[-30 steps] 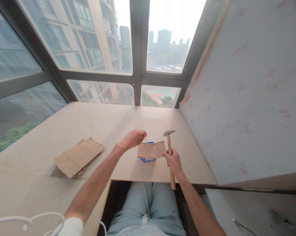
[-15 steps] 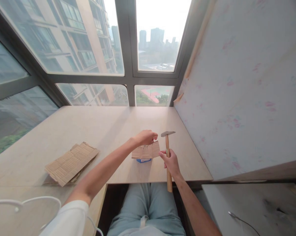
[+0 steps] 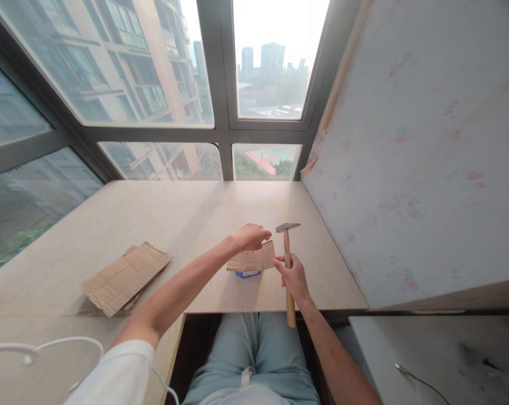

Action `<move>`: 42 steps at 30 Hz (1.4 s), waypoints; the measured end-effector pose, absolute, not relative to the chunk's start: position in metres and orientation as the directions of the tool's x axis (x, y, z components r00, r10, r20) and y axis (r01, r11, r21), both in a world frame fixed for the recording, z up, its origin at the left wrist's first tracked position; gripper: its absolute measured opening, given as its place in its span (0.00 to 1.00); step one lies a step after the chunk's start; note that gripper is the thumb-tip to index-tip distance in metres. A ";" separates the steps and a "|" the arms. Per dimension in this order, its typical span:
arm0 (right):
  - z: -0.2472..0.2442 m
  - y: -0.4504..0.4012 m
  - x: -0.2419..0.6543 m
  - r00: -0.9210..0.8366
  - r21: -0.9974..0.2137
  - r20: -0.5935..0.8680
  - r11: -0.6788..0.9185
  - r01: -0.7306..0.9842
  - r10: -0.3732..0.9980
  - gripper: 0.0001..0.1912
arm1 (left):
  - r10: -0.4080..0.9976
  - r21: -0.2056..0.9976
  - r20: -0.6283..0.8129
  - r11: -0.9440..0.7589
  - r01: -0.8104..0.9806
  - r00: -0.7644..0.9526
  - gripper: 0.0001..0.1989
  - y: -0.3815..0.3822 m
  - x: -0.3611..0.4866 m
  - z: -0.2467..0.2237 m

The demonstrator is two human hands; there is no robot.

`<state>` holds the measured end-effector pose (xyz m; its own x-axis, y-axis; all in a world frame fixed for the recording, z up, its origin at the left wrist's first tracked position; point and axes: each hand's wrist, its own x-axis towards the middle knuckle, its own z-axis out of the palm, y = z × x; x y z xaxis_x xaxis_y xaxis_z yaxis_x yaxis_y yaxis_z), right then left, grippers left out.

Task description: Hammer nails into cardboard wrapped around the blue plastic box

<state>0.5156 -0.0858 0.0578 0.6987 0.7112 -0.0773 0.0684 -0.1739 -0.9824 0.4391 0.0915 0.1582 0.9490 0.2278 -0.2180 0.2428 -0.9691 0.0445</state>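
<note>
Seen from the head view, the left hand (image 3: pixel 251 236) bends over the far right part of the small cardboard piece (image 3: pixel 250 261); whether its fingers hold anything I cannot tell. The right hand (image 3: pixel 295 275) grips the hammer (image 3: pixel 287 247) and touches the cardboard's right edge, above the blue object (image 3: pixel 246 275) on the table (image 3: pixel 330 270). Fine fingerwork seems underway, calling for steady cardboard and a quiet hammer.

brown striped cardboard (image 3: pixel 251 261), blue object (image 3: pixel 248 275) beneath, pale wall (image 3: pixel 427 169) with pink floral pattern, light-blue trousers (image 3: pixel 254 354)
</note>
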 end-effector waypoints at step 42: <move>0.064 -0.083 0.508 0.699 -0.981 -0.112 -0.191 0.035 0.707 0.15 | 0.302 0.441 -0.054 -0.848 0.294 0.952 0.08 0.099 0.423 0.116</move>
